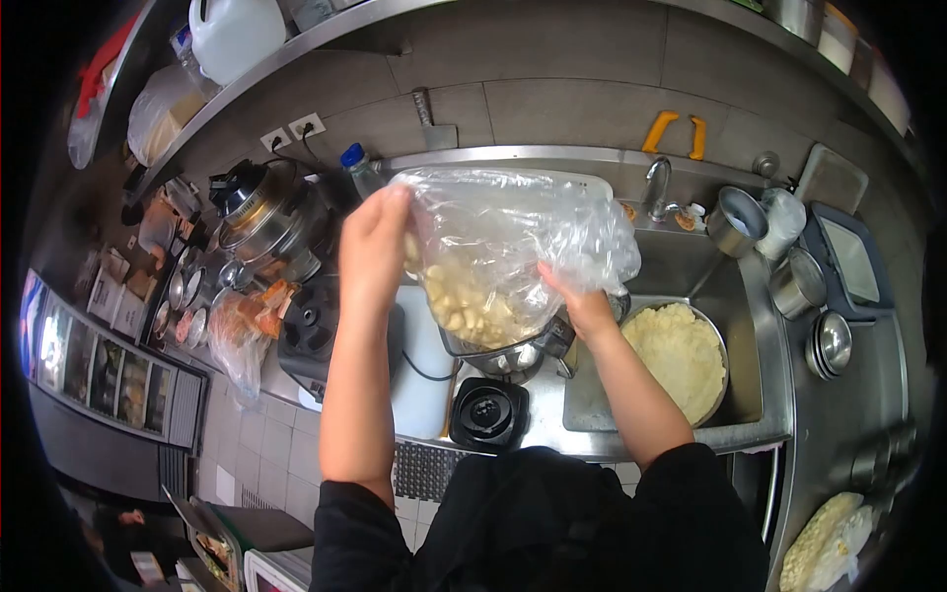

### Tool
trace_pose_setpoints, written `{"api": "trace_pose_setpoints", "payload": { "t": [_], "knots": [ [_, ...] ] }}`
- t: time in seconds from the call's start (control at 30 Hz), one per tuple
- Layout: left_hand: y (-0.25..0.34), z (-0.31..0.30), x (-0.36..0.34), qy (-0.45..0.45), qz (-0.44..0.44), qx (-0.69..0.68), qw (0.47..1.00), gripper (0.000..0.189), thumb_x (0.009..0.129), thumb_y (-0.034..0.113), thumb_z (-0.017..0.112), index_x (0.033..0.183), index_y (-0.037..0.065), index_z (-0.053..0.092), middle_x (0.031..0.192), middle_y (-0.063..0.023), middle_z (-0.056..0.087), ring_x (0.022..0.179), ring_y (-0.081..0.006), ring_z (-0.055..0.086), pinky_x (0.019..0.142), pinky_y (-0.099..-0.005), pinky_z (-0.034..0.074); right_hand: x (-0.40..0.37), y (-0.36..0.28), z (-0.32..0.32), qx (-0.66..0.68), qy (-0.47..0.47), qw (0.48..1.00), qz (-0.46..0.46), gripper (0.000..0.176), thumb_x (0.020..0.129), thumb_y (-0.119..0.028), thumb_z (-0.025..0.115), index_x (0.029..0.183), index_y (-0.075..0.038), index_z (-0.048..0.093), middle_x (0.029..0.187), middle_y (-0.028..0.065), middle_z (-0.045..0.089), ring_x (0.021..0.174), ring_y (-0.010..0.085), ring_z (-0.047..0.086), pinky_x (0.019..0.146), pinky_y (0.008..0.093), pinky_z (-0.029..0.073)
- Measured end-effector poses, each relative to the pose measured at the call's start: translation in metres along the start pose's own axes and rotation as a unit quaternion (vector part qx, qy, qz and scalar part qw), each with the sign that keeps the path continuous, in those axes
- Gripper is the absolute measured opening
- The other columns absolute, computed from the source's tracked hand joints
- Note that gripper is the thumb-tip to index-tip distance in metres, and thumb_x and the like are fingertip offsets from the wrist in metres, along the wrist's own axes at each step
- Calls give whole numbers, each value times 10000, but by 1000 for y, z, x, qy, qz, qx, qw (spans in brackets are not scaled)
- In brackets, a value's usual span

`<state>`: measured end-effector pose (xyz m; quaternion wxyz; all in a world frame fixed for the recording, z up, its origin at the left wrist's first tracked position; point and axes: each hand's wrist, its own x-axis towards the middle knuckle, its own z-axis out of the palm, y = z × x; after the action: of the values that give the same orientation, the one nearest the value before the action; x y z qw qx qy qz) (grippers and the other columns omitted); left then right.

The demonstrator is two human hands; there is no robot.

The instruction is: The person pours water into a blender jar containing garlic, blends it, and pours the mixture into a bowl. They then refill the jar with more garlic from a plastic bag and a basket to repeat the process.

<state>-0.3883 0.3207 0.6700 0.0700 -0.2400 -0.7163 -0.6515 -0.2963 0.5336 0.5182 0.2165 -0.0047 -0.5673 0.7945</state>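
Note:
A clear plastic bag (513, 222) is held up between both hands over the counter. Pale pieces that look like peeled garlic cloves (462, 308) lie in its lower left part. My left hand (375, 237) grips the bag's upper left edge, while my right hand (584, 306) pinches its lower right side. Directly beneath the bag is a blender jar (503, 357), partly hidden by it. The black blender lid (488, 414) rests on the counter in front of the jar. Left of the jar lies a white cutting board (422, 395).
A bowl of pale yellow mash (676, 360) sits in the sink (745, 345) below the faucet (658, 187). The dark blender base (316, 331) stands left, near a food processor (261, 217). Metal pots (797, 283) are at right. A shelf edge (335, 35) runs overhead.

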Motion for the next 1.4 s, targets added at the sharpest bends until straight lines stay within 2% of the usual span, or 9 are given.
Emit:
{"api": "trace_pose_setpoints", "payload": {
  "t": [0.5,0.73,0.83,0.9,0.93,1.03,1.1,1.2,1.4],
  "knots": [
    [-14,5,19,-74,-7,332,940,478,940,443,542,855,-2,693,632,-149,612,606,-223,596,630,-372,468,11,4,-34,-41,-62,987,143,577,837,-322,738,1271,25,579,1303,135,585,1232,215,516,1046,319,377],
    [-1,20,4,-68,11,278,958,311,891,262,674,792,-32,649,604,-59,572,566,-105,535,533,-306,430,12,-29,-6,-50,-110,986,111,497,832,-301,738,1211,1,628,1250,129,620,1168,224,561,1014,336,411],
    [-1,40,1,-68,60,328,940,293,863,267,680,843,-20,629,636,-175,606,632,-286,671,579,-398,479,14,-26,18,-238,-217,946,-44,388,863,-216,701,1180,-7,618,1220,116,616,1150,204,559,996,357,429],
    [-8,43,1,-89,114,310,940,294,861,266,683,851,-22,625,638,-188,592,614,-308,646,591,-408,470,18,-9,34,-464,-84,857,-210,437,843,-228,721,1208,-21,597,1129,127,651,1074,215,602,967,350,460],
    [-5,41,0,-88,114,310,940,294,861,266,683,851,-22,625,638,-188,592,614,-308,646,591,-408,470,21,-26,43,-278,-68,956,-70,406,839,-135,709,1208,-18,585,1113,102,646,1036,212,615,928,348,488],
    [3,28,-2,-139,6,294,946,307,853,291,697,857,-8,632,655,-150,598,626,-248,621,623,-385,474,34,-16,37,61,-21,998,16,387,826,-53,695,1195,-21,584,1132,92,638,1028,211,616,886,352,506],
    [-11,18,-2,-188,-28,254,948,288,863,257,722,949,1,622,737,-27,586,696,-107,528,644,-279,455,38,-9,31,80,-6,997,22,393,813,-19,693,1189,-19,580,1130,87,634,1011,203,619,868,353,510],
    [-39,9,-7,-190,-34,96,976,374,846,270,755,1051,9,584,843,-11,597,774,-97,533,683,-256,464,38,-13,28,132,61,987,63,393,801,-23,717,1156,69,574,1094,142,635,994,244,623,867,378,509],
    [-57,16,-40,-146,29,227,963,392,835,281,766,1039,1,584,841,-28,606,774,-121,552,723,-278,482,41,-6,22,186,102,974,78,347,798,-31,708,1113,63,595,1048,136,647,926,243,643,825,381,528]
  ]
}}
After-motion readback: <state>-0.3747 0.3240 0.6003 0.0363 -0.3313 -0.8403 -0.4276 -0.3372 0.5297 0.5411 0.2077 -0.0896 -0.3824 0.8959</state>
